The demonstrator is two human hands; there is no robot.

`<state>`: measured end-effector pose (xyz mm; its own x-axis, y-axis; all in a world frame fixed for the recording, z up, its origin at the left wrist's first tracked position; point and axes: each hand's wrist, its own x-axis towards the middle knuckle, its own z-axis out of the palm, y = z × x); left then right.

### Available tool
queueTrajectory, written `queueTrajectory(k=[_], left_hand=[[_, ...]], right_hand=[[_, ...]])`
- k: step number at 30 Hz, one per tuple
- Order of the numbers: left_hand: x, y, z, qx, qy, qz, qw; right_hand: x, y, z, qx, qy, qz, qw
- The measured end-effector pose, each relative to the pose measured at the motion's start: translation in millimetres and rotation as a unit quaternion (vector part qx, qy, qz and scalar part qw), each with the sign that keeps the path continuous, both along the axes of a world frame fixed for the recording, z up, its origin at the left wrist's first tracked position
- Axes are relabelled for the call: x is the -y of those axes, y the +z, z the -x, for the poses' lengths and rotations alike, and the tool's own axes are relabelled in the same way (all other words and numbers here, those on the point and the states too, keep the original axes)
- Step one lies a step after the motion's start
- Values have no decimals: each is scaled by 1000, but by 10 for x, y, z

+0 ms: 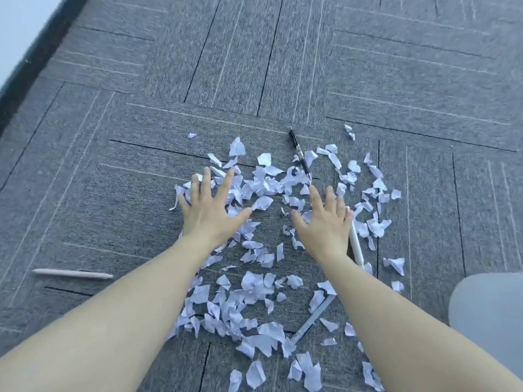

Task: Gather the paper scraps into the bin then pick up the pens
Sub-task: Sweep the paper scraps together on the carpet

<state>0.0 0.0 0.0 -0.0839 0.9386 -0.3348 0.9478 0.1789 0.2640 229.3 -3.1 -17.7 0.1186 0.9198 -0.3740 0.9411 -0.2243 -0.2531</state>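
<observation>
Several torn white paper scraps point(263, 190) lie scattered over the grey carpet, from mid-frame down to the bottom edge. My left hand point(210, 210) is spread flat, palm down, over the left part of the pile. My right hand point(325, 219) is spread the same way over the right part. Neither hand holds anything. A black pen point(298, 152) lies at the far side of the scraps. A white pen point(356, 244) lies just right of my right hand. A pink pen point(72, 273) lies apart on the left. A clear pen point(312, 319) lies between the near scraps.
A grey rounded object point(489, 315) sits at the right edge; I cannot tell what it is. A dark baseboard and pale wall point(17, 52) run along the far left. Grey carpet tiles point(283, 66) stretch beyond the scraps.
</observation>
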Motion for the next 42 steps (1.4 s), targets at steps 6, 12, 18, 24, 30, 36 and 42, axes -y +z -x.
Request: queueTrajectory(k=[6, 12, 18, 24, 30, 36, 42], left_hand=[[-373, -411, -212, 29, -36, -42, 998], [-89, -381, -275, 204, -205, -157, 944], [-269, -391, -38, 42, -34, -94, 994], [293, -427, -131, 144, -163, -69, 974], [949, -395, -356, 118, -206, -65, 969], [994, -591, -317, -9, -226, -91, 970], [902, -593, -332, 33, -309, -190, 931]], right_hand=[[-84, -199, 67, -64, 56, -40, 996], [-189, -104, 218, -137, 170, -184, 958], [-705, -217, 349, -26, 323, -44, 945], [8, -209, 20, -135, 315, -40, 939], [454, -264, -42, -166, 269, -101, 943], [749, -385, 154, -80, 290, -77, 951], [878, -368, 227, -68, 315, -207, 924]])
